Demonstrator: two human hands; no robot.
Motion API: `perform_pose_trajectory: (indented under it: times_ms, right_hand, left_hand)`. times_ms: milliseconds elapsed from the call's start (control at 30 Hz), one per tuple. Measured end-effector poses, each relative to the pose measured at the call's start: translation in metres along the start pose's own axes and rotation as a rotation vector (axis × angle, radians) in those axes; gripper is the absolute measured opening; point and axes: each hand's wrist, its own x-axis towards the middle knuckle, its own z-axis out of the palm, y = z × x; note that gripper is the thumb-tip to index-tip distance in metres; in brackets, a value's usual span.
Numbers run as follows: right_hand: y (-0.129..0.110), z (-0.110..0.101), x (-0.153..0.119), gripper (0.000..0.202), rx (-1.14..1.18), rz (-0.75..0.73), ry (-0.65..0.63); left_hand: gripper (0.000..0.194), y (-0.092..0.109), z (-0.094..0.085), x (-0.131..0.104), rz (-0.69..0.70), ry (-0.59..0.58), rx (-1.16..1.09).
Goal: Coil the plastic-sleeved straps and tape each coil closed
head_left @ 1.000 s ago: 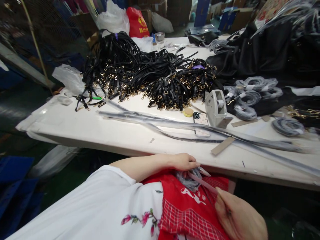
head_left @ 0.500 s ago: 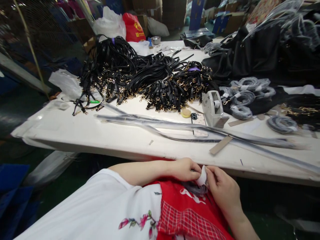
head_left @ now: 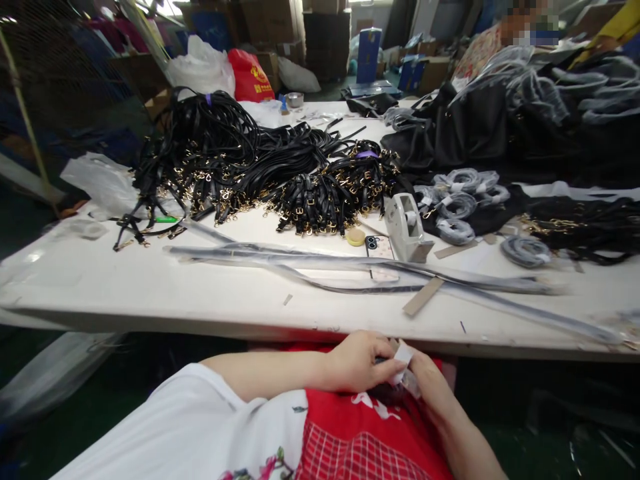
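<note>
Close to my body, at the table's front edge, my left hand (head_left: 361,361) and my right hand (head_left: 427,381) are closed together on a plastic-wrapped coiled strap (head_left: 411,384). The hands cover most of this coil. A white strip (head_left: 403,356), like tape or foam wrap, shows between the left fingers and the right hand. On the table ahead lie long straps in clear sleeves (head_left: 320,261). Further back, several finished coils (head_left: 457,205) with white bands sit in a group beside a white tape dispenser (head_left: 406,227).
Black straps with gold buckles (head_left: 305,200) are heaped across the table's middle. A phone (head_left: 379,248), a yellow round tape roll (head_left: 356,237) and a cardboard strip (head_left: 423,296) lie nearer. Black bags (head_left: 480,127) pile up at right; another person's yellow sleeve (head_left: 617,27) shows behind.
The white strip, which stood up curled between both hands, now lies flatter against the coil. My right fingers have shifted behind it, and less of the coil shows. The view has turned slightly right.
</note>
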Motion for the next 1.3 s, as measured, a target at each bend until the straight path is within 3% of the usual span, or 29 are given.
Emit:
perform_pose_trajectory:
  times_ms: [100,233,367,467,667,800,933,1100,1167,1300]
  right_hand:
    - [-0.009,0.004,-0.003,0.046,0.086,0.004,0.002]
    - [-0.022,0.003,-0.008,0.033,-0.035,-0.108,0.182]
    - [-0.024,0.008,-0.009,0.027,-0.177,-0.224,0.256]
    - [-0.021,0.009,-0.007,0.027,-0.152,-0.213,0.256]
    - [-0.021,-0.01,-0.007,0.03,0.155,-0.068,0.107]
    - [-0.03,-0.026,-0.014,0.032,0.302,-0.058,-0.055]
    - [-0.042,-0.029,-0.015,0.024,0.163,0.006,-0.175]
    - [-0.047,-0.02,-0.01,0.028,0.185,0.089,-0.212]
    - [-0.046,-0.016,-0.011,0.029,0.029,0.039,-0.179]
    - [-0.045,-0.013,-0.014,0.02,-0.47,-0.171,0.032]
  left_hand:
    - [0.031,0.003,0.001,-0.002,0.073,0.084,0.039]
    - [0.027,0.0,-0.001,0.0,-0.012,0.135,0.102]
    - [0.03,-0.008,0.0,0.005,-0.117,0.016,0.106]
    - [0.032,-0.009,0.002,0.007,-0.136,-0.008,0.102]
    - [0.015,0.006,0.001,-0.001,-0.041,0.092,0.013]
    - [0.031,0.011,0.0,-0.003,-0.015,0.133,-0.018]
    - [0.033,0.009,0.003,-0.003,-0.011,0.065,-0.024]
    - [0.032,0.008,0.007,-0.006,-0.027,0.042,0.021]
    - [0.032,0.007,0.006,-0.006,-0.051,0.045,0.049]
    - [0.05,0.002,0.002,0.0,-0.132,-0.038,0.12]
